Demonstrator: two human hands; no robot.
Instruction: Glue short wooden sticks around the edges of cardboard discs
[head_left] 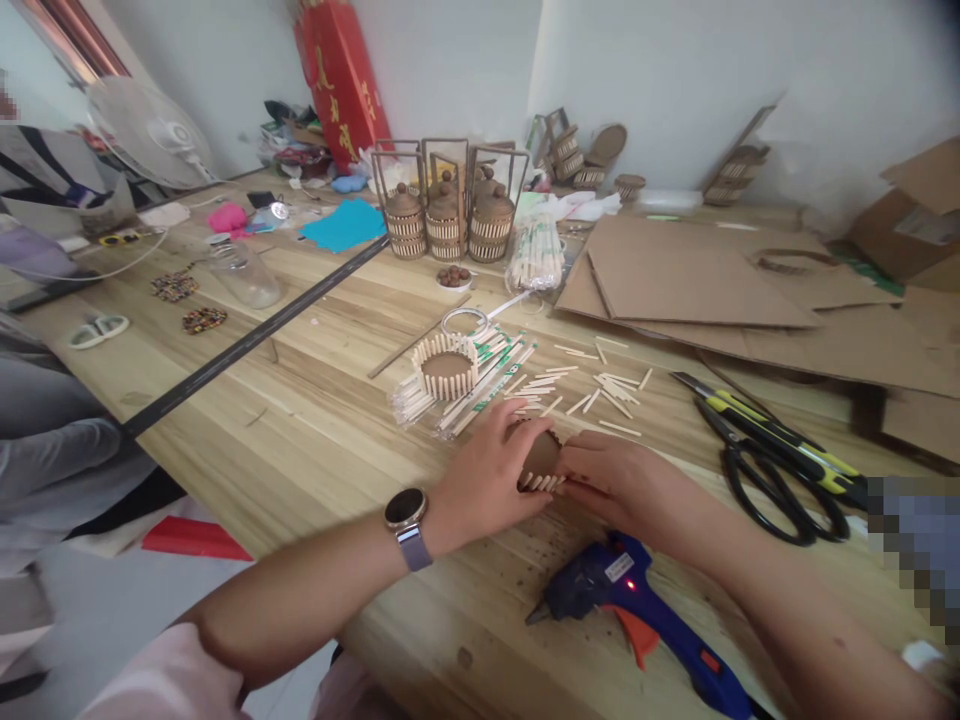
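A: Head view, only one. Landmark: glue gun point(643, 592). Where is the disc point(541, 455)?

B: Beyond the glue gun, between the two hands. Short sticks point(544, 482) line its near rim. Whether it touches the table point(337, 430), cannot tell.

A: Grip?

B: Left hand point(491, 470) grasps the disc, thumb and fingers curved about its edge. Right hand point(622, 480) has its fingertips at the opposite edge; whether they pinch a stick, cannot tell.

A: Risks?

B: First, rim sticks could lean or come off. Cause: a squeeze from the left fingers, or a nudge from the right, if the glue is soft.

A: Second?

B: Burn. The glue gun's red light is lit, so I judge the nozzle point(536, 615) hot. The right forearm lies just beside the handle; a careless elbow could swing it.

A: Farther out?

B: Beyond the glue gun, to its left, a cup point(448, 370) stands on packets point(480, 385); a knock could tip it. Right of the glue gun, past the forearm: scissors point(772, 490), knife point(780, 430). A blind reach there risks a cut.
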